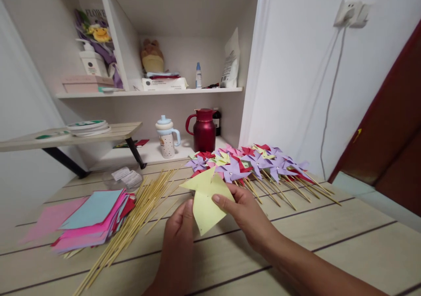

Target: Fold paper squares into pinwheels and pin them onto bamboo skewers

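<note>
A pale yellow paper pinwheel blank [208, 199], cut into points, is held up over the table. My right hand [245, 210] grips its right side, the thumb pressed on the front near the middle and the fingers behind. On its left edge my left hand [180, 232] is closed, thumb up and fingers curled; whatever those fingers hold is hidden. Behind the paper lies a heap of finished pinwheels [250, 162] in purple, red, pink and yellow, their sticks pointing toward me. Loose wooden sticks [134, 221] are spread left of my left hand.
Stacked coloured paper sheets [94, 212] lie at the left, with a clear plastic bag [126, 177] behind. A small raised stand [121, 130] holds tape rolls [88, 127]. A cup [167, 140] and a red jug [204, 131] stand at the back, beneath a shelf [151, 93].
</note>
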`<state>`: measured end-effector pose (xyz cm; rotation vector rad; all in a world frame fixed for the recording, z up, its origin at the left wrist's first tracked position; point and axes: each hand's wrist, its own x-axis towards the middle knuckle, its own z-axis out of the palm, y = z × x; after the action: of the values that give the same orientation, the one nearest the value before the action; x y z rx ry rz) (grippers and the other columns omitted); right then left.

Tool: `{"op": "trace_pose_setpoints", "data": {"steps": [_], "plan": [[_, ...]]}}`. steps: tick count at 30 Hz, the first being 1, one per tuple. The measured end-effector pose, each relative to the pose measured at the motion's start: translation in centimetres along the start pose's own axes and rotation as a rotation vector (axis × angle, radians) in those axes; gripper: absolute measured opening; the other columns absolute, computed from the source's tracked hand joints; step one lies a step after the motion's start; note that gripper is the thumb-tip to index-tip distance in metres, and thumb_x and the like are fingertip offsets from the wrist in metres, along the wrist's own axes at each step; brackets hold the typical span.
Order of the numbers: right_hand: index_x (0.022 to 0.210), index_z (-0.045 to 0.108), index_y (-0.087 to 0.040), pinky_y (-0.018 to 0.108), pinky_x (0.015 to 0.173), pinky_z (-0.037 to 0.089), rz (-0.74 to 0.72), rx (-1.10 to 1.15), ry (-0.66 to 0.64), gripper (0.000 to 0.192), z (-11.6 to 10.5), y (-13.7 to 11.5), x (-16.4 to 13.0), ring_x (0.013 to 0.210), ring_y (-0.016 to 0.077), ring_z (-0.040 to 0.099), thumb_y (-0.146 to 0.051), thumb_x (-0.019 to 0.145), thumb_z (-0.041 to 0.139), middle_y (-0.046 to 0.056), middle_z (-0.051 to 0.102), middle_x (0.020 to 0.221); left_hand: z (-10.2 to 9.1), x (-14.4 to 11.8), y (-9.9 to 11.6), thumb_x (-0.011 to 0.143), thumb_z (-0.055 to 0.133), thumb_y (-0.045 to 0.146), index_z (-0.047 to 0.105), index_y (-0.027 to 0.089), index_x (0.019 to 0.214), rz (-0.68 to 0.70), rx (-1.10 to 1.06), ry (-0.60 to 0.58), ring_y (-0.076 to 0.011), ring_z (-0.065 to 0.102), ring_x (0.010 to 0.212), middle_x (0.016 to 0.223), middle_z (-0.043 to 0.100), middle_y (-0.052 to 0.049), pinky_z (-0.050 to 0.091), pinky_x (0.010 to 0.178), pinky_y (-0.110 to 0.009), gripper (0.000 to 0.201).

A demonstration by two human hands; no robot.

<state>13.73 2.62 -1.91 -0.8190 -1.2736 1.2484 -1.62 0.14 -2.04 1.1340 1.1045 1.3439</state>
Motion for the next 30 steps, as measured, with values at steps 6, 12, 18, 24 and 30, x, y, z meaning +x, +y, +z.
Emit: {"op": "trace_pose_setpoints", "data": {"steps": [6,12,18,24,30], "plan": [[0.095,0.072,-0.016,0.026,0.065,0.045,0.01,-0.072,-0.024,0.021,0.3,0.1,-0.2,0.072,0.0163,0.058,-0.031,0.081,0.067,0.004,0.07,0.083,0.1,0.5,-0.6,0.086,0.055,0.049,0.072,0.018,0.108,-0.039,-0.064,-0.086,-0.0231,0.065,0.093,0.104,0.074,-0.008,0.049,0.083,-0.033,0.042],[0.094,0.071,-0.017,0.029,0.071,0.048,-0.029,-0.13,0.049,0.021,0.0,-0.4,0.0,0.078,0.0191,0.06,-0.033,0.081,0.067,0.005,0.072,0.09,0.5,0.1,0.4,0.086,0.056,0.047,0.069,0.02,0.115,-0.028,-0.198,-0.081,-0.0252,0.063,0.106,0.115,0.071,-0.009,0.049,0.092,-0.036,0.041],[0.089,0.07,-0.016,0.027,0.063,0.045,-0.032,-0.238,0.035,0.019,0.1,-0.2,-0.1,0.069,0.0166,0.056,-0.033,0.081,0.065,0.003,0.068,0.08,0.4,0.2,0.4,0.083,0.058,0.052,0.071,0.018,0.108,-0.082,-0.143,-0.084,-0.0266,0.063,0.107,0.113,0.072,-0.009,0.048,0.092,-0.037,0.045],[0.085,0.069,-0.016,0.028,0.064,0.045,-0.025,-0.261,0.055,0.018,0.1,0.0,-0.2,0.071,0.0175,0.057,-0.033,0.08,0.065,0.004,0.067,0.08,0.5,0.2,0.0,0.087,0.053,0.051,0.067,0.017,0.117,-0.087,-0.276,-0.088,-0.0264,0.062,0.108,0.116,0.071,-0.01,0.046,0.094,-0.038,0.047],[0.091,0.071,-0.018,0.027,0.067,0.046,-0.05,-0.233,0.078,0.02,-0.4,0.1,0.2,0.074,0.0174,0.058,-0.033,0.081,0.066,0.003,0.07,0.085,0.4,0.2,-0.1,0.082,0.063,0.045,0.07,0.018,0.11,-0.047,-0.204,-0.081,-0.0233,0.063,0.101,0.112,0.071,-0.009,0.046,0.09,-0.032,0.04]]}}
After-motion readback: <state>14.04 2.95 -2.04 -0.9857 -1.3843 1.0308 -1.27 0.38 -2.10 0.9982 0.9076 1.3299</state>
